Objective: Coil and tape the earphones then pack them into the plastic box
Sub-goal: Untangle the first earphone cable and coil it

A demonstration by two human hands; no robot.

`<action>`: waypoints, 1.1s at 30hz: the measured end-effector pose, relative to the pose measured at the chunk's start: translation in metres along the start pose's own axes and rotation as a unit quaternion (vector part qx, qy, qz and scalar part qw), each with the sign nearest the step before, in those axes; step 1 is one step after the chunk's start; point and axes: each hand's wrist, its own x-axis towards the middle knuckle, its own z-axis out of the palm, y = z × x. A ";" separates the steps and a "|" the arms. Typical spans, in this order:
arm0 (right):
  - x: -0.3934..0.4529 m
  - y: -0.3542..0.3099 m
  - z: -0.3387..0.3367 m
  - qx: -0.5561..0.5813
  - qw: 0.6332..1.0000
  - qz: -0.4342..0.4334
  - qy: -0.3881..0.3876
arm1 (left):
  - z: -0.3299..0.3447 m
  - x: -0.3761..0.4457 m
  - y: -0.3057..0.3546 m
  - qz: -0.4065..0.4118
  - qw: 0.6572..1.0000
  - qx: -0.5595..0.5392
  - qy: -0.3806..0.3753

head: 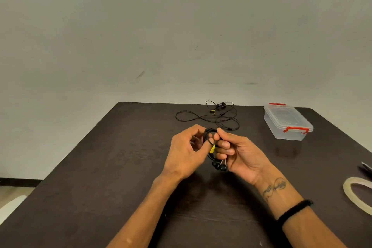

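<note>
Dark wood table against plain wall. Left hand and right hand held above table centre, fingers of both curled, pinching coiled black earphones between them; earbuds hang below. Second earphones loose, uncoiled, behind hands. Lidded plastic box far right. Tape roll at right edge.

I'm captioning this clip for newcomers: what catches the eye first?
Two bare hands, left hand and right hand, grip a coiled black earphone cable with a yellow tag at centre. Behind lies a loose black earphone set; far right stands a lidded clear plastic box with red clips.
</note>
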 end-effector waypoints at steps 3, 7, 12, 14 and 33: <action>0.000 -0.001 0.000 -0.006 1.000 -0.008 0.015 | -0.002 -0.002 -0.001 0.061 0.992 0.090 0.070; 0.000 -0.001 -0.001 -0.001 1.000 -0.008 0.017 | -0.003 0.001 -0.001 0.157 0.974 0.120 0.110; -0.001 -0.001 0.001 0.001 0.999 -0.035 -0.005 | 0.004 0.005 0.006 -0.068 0.977 -0.153 0.131; 0.000 0.001 0.003 -0.012 0.999 -0.051 -0.012 | 0.004 0.006 0.010 -0.133 0.950 -0.253 0.127; -0.001 0.007 0.002 -0.546 0.787 -0.267 0.104 | -0.007 0.009 -0.008 -0.167 0.965 -0.184 0.086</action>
